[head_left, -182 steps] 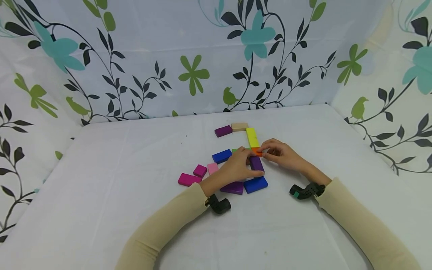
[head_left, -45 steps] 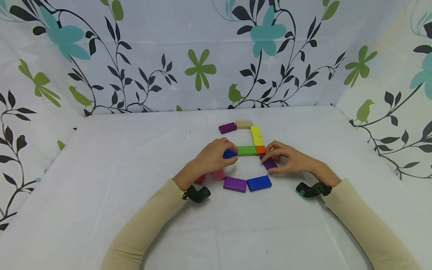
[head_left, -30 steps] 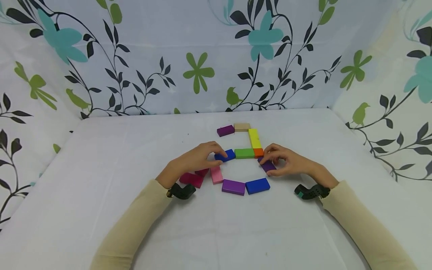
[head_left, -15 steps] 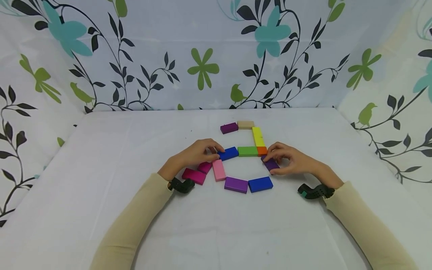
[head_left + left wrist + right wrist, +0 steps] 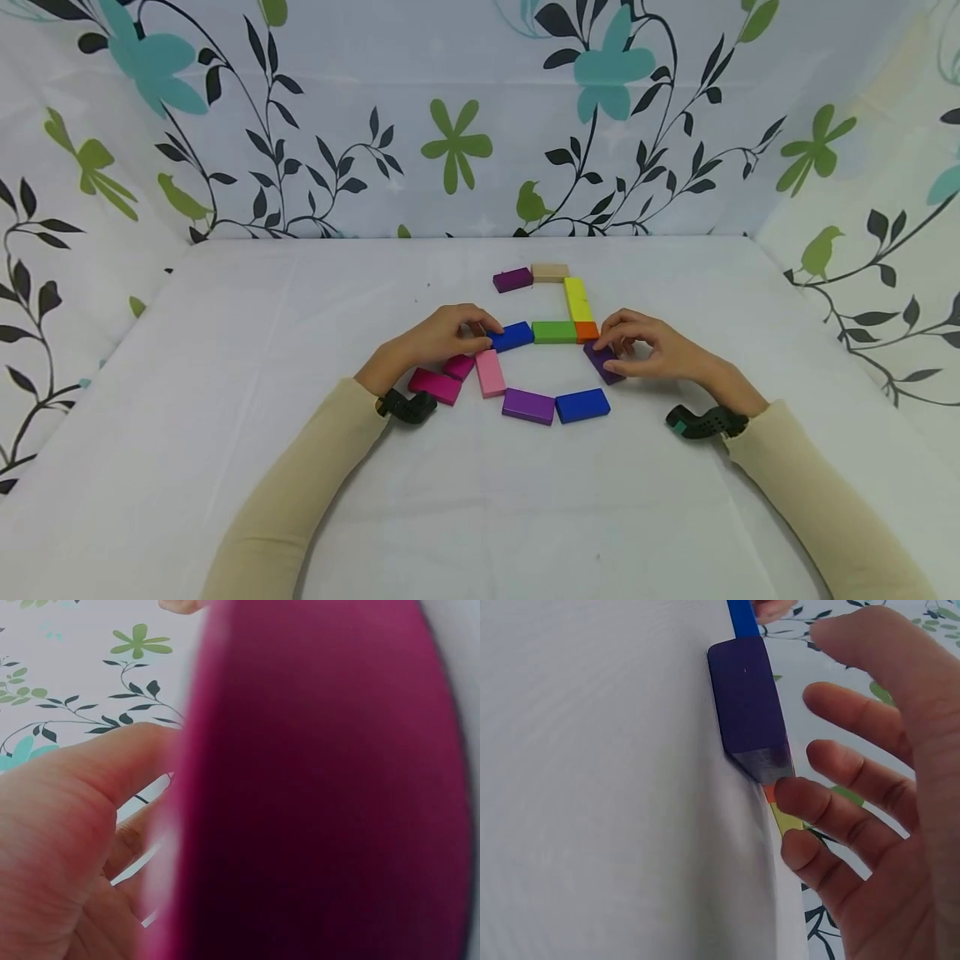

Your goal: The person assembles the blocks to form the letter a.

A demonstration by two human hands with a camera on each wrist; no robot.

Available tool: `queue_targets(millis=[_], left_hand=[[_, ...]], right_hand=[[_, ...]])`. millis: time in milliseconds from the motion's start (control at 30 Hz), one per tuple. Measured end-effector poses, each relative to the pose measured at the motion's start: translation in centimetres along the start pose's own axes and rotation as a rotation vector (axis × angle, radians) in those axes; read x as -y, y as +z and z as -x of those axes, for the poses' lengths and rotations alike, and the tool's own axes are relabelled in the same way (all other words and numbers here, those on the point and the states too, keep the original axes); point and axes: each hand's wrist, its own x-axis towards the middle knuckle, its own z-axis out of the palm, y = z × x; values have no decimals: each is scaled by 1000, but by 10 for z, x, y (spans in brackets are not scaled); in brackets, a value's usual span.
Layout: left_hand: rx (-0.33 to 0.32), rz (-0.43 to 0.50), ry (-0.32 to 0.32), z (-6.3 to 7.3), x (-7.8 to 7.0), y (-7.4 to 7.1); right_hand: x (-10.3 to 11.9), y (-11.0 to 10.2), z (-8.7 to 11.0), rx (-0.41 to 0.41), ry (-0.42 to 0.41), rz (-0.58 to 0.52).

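Observation:
In the head view, my left hand (image 5: 438,337) pinches the left end of a blue block (image 5: 513,336), whose right end meets a green block (image 5: 554,332). My right hand (image 5: 656,346) is beside a dark purple block (image 5: 602,364); in the right wrist view, its fingers curve loosely, with gaps between thumb, fingers and the dark purple block (image 5: 750,697). That block slants just below an orange block (image 5: 587,332). A magenta block (image 5: 322,780) fills much of the left wrist view and hides the left fingertips.
A yellow piece (image 5: 577,298), a tan block (image 5: 550,273) and a plum block (image 5: 513,279) lie farther back. Nearer are a pink block (image 5: 491,373), a purple block (image 5: 528,406) and another blue block (image 5: 582,405). Two magenta blocks lie by the left wrist, a larger one (image 5: 435,387) nearest.
My left hand has moved left, and the blue block has shifted right against the green one. The dark purple block now slants outward. Most recently, my right fingers have loosened from it.

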Motion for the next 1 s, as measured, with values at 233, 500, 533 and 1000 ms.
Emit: queue_targets(millis=[233,500,533,1000], left_hand=[[24,4,1,-1,1,-1],[24,24,-6,-1,1,-1],[23,27,-5,-1,1,-1],[15,46,11,-1,4,0]], right_hand=[[27,1,-9,-2,-53,-13],[16,12,-16,27,-114,-52],[13,14,-17,28,-128,-56],[29,38,-34,-97,-5,-4]])
